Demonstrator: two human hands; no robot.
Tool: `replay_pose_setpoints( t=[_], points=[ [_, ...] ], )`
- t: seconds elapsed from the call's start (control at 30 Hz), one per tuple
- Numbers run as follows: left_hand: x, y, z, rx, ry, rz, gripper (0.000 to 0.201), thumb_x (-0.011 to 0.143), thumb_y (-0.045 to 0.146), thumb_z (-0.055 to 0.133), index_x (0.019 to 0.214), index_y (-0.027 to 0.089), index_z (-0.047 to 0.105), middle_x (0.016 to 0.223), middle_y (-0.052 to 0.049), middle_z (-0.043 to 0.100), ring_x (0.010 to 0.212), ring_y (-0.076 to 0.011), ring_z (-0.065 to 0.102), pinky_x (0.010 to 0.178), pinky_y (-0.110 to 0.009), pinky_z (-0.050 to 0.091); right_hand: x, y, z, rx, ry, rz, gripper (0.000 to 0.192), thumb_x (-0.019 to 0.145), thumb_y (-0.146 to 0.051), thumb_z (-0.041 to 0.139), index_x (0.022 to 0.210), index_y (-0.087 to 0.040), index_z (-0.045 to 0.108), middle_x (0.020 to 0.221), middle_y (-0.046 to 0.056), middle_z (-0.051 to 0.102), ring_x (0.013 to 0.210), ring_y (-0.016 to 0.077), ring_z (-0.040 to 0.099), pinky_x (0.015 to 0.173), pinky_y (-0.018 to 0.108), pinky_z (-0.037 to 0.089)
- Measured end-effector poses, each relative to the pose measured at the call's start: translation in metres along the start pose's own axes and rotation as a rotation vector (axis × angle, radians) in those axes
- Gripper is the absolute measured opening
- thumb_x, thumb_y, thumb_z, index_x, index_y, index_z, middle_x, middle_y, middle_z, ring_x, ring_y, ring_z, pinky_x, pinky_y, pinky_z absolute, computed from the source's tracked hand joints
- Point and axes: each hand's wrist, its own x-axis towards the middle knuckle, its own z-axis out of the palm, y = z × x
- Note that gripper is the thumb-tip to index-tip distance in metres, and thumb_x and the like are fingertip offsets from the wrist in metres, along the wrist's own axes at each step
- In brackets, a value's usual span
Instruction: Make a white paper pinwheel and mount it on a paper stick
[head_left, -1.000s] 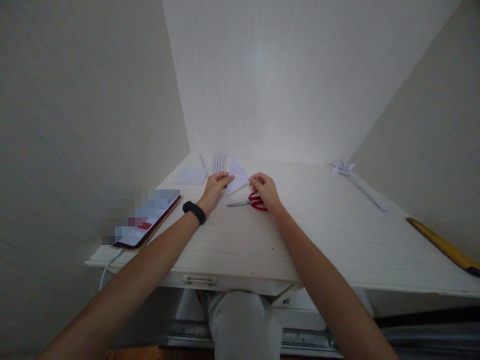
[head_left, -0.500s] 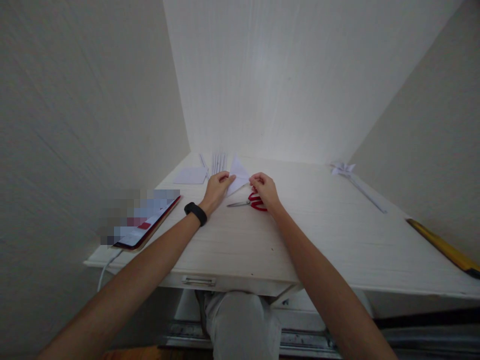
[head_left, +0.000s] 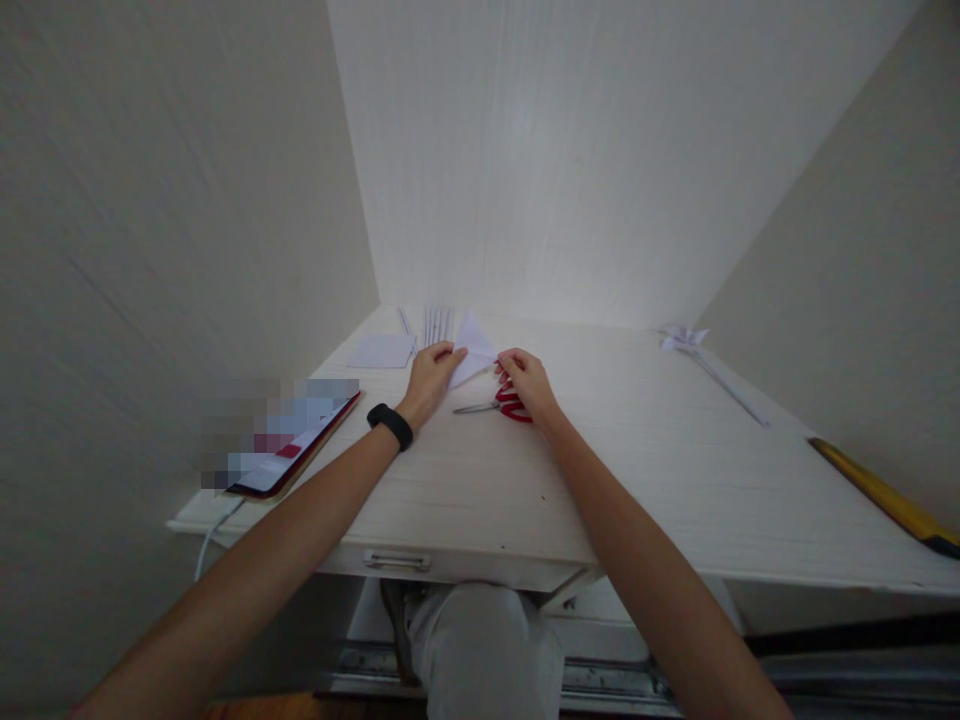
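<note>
A creased piece of white paper (head_left: 472, 352), folded to a pointed shape, is held between my two hands above the desk. My left hand (head_left: 435, 375), with a black band on its wrist, pinches the paper's left side under the thumb. At the paper's right corner, my right hand (head_left: 526, 380) is closed in a pinch on the tip. Scissors with red handles (head_left: 514, 406) lie just below, their blades pointing left; my right hand partly covers the handles.
White paper sheets (head_left: 379, 351) and several thin paper strips (head_left: 439, 324) lie at the back left. A phone (head_left: 300, 440) with a cable rests at left. On the right are a paper pinwheel (head_left: 684, 339) on a stick and a yellow tool (head_left: 877, 490) along the wall.
The paper and both hands have shifted very slightly to the left. Both hands keep their pinch on the paper, and the scissors stay in place.
</note>
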Motion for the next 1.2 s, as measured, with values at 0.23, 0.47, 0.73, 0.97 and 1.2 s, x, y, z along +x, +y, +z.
replay_pose_setpoints(
  t=[0.23, 0.47, 0.73, 0.97, 1.2],
  points=[
    [0.0000, -0.0002, 0.0004, 0.016, -0.016, -0.005, 0.024, 0.071, 0.037, 0.062, 0.061, 0.017, 0.054, 0.059, 0.003, 0.048, 0.058, -0.0114, 0.042, 0.056, -0.024, 0.031, -0.0003, 0.0010, 0.0004, 0.010, 0.000, -0.017, 0.013, 0.075, -0.030, 0.055, 0.074, -0.018, 0.058, 0.064, -0.002, 0.058, 0.052, 0.0085, 0.051, 0.048, 0.020, 0.044],
    [-0.0001, 0.0014, 0.0016, -0.027, -0.028, -0.033, 0.021, 0.068, 0.035, 0.064, 0.064, 0.016, 0.058, 0.062, 0.001, 0.054, 0.059, -0.0117, 0.045, 0.058, -0.024, 0.034, -0.0003, 0.0017, -0.0014, 0.025, 0.013, -0.004, 0.013, 0.072, -0.031, 0.059, 0.076, -0.018, 0.058, 0.063, -0.003, 0.058, 0.052, 0.0082, 0.050, 0.051, 0.021, 0.046],
    [-0.0004, 0.0026, 0.0016, -0.013, -0.033, -0.043, 0.021, 0.068, 0.036, 0.064, 0.065, 0.015, 0.059, 0.061, 0.001, 0.053, 0.059, -0.0116, 0.044, 0.057, -0.024, 0.033, -0.0001, 0.0004, -0.0013, 0.019, 0.025, -0.038, 0.020, 0.076, -0.037, 0.053, 0.072, -0.018, 0.058, 0.063, -0.002, 0.057, 0.051, 0.0082, 0.049, 0.047, 0.019, 0.042],
    [-0.0036, 0.0091, 0.0022, 0.006, -0.053, -0.017, 0.025, 0.067, 0.034, 0.065, 0.055, 0.017, 0.051, 0.056, 0.003, 0.046, 0.057, -0.0114, 0.042, 0.058, -0.024, 0.033, -0.0022, 0.0004, -0.0032, 0.061, 0.042, 0.003, 0.019, 0.073, -0.036, 0.056, 0.074, -0.018, 0.058, 0.063, -0.002, 0.056, 0.052, 0.0080, 0.050, 0.049, 0.020, 0.043],
    [-0.0010, 0.0053, 0.0010, 0.049, -0.046, -0.011, 0.024, 0.067, 0.036, 0.064, 0.057, 0.018, 0.053, 0.058, 0.002, 0.049, 0.059, -0.0127, 0.045, 0.059, -0.025, 0.034, -0.0009, -0.0012, -0.0029, 0.056, 0.043, 0.012, 0.016, 0.070, -0.034, 0.057, 0.070, -0.018, 0.057, 0.060, -0.003, 0.056, 0.051, 0.0078, 0.049, 0.049, 0.020, 0.043]
  ],
)
